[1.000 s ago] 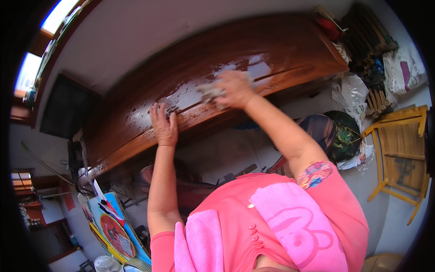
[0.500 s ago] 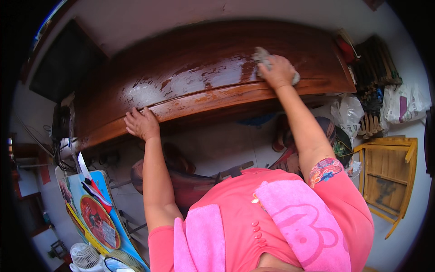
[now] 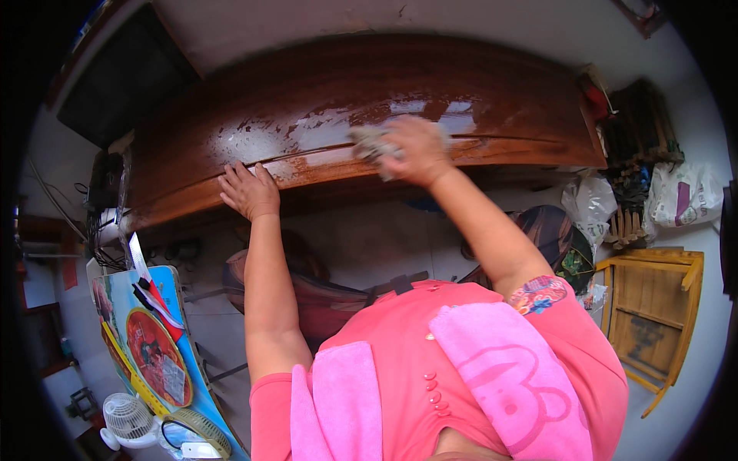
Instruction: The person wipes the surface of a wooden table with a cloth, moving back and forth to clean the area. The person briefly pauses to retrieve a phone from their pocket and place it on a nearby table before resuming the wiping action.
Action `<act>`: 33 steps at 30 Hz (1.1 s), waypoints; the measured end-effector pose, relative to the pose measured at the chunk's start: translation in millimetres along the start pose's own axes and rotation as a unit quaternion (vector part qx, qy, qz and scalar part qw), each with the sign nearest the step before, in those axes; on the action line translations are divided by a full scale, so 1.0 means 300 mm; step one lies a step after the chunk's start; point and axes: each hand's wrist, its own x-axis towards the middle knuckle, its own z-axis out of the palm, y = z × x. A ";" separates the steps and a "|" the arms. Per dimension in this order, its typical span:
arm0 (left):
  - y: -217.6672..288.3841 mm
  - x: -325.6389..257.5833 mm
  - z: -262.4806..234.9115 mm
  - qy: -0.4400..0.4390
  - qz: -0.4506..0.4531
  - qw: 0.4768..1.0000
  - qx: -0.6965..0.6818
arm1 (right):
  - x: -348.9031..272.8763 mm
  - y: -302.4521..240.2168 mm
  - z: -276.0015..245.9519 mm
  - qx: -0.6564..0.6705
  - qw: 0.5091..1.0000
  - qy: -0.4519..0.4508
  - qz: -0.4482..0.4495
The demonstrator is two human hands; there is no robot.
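Observation:
A long dark brown wooden table with a wet, streaked top stretches across the upper view. My right hand presses a crumpled grey cloth onto the front part of the tabletop, near its middle. My left hand lies flat with spread fingers on the table's front edge, to the left of the cloth. It holds nothing. Wet shiny patches show on the wood between and behind both hands.
A dark screen stands at the table's left end. A yellow wooden chair and white plastic bags stand on the right. A blue board and a small white fan are at lower left. A pink towel hangs over my shoulders.
My right hand has dragged the cloth back leftward, from the table's right part toward its middle. My left hand stays planted on the front edge.

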 end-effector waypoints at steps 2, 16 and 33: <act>0.025 -0.004 -0.028 -0.008 0.000 1.000 -0.008 | -0.093 0.222 -0.107 -0.071 0.992 0.019 0.107; 0.053 0.005 0.001 0.006 -0.017 0.998 0.058 | 0.079 0.001 0.033 -0.113 0.978 0.052 0.165; 0.048 0.021 0.005 -0.007 -0.011 0.997 0.076 | -0.397 0.604 -0.458 -0.275 0.848 0.011 0.453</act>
